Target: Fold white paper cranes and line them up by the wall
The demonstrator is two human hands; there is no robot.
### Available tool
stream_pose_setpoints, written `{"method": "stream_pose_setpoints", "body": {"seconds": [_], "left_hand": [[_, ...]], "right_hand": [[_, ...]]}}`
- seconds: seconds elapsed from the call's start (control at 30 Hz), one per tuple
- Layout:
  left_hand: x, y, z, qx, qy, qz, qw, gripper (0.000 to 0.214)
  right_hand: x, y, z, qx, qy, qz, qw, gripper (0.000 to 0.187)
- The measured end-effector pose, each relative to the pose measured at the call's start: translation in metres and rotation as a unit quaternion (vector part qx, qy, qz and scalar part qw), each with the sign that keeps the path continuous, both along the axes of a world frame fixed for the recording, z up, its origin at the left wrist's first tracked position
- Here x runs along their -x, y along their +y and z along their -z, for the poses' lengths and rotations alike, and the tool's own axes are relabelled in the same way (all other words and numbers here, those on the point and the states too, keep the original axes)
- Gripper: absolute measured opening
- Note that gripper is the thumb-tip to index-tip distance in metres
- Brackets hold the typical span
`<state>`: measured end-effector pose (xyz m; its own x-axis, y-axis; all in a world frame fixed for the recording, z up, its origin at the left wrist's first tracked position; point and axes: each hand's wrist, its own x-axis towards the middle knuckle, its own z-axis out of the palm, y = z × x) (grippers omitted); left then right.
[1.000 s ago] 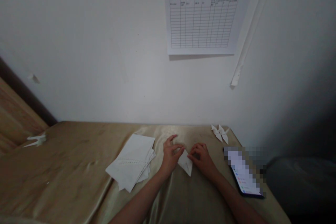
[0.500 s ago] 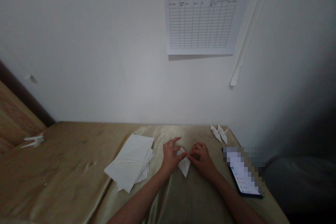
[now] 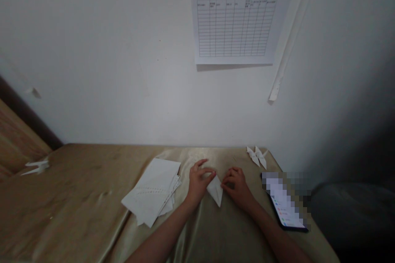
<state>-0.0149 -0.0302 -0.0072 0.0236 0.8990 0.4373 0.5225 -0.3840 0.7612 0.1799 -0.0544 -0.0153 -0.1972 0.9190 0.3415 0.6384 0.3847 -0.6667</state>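
Observation:
Between my hands, low over the cloth-covered table, is a small white folded paper (image 3: pixel 215 192), kite-shaped with its sharp point toward me. My left hand (image 3: pixel 199 178) pinches its upper end between thumb and index finger, the other fingers raised. On the paper's right edge, the thumb and fingertips of my right hand (image 3: pixel 236 183) are closed, with the remaining fingers curled. A crease runs down the middle of the paper. Its top tip is partly covered by my left fingers.
A stack of white paper sheets (image 3: pixel 151 195) lies to the left. At right, a phone (image 3: pixel 285 205) rests near the table edge, with folded white paper pieces (image 3: pixel 256 157) behind it. Another white folded piece (image 3: pixel 37 167) sits far left. A printed table sheet (image 3: pixel 236 28) hangs on the wall.
My left thumb has moved from the paper's middle up to its top end. The upper part of the paper now looks flatter and wider. My right hand stays at the right edge.

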Motion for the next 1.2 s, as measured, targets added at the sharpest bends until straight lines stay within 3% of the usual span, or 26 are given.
{"method": "stream_pose_setpoints", "body": {"seconds": [0.3, 0.5, 0.67, 0.87, 1.2], "left_hand": [[0.0, 0.0, -0.007, 0.005, 0.032, 0.008, 0.999, 0.01], [0.012, 0.001, -0.017, 0.02, 0.053, -0.007, 0.998, 0.023], [0.02, 0.005, -0.012, 0.034, 0.101, -0.002, 0.994, 0.01], [0.019, 0.002, -0.009, 0.096, 0.168, 0.041, 0.98, 0.017], [0.015, -0.001, -0.014, 0.113, 0.157, 0.039, 0.98, 0.015]], "right_hand": [[-0.003, 0.002, 0.001, -0.01, -0.01, 0.021, 1.0, 0.006], [-0.006, 0.004, 0.002, -0.034, -0.021, 0.062, 0.997, 0.009], [-0.011, 0.01, 0.007, -0.06, -0.003, 0.107, 0.992, 0.012], [-0.011, 0.012, 0.012, -0.053, 0.002, 0.11, 0.993, 0.015], [-0.008, 0.01, 0.013, -0.042, -0.029, 0.101, 0.994, 0.013]]}}
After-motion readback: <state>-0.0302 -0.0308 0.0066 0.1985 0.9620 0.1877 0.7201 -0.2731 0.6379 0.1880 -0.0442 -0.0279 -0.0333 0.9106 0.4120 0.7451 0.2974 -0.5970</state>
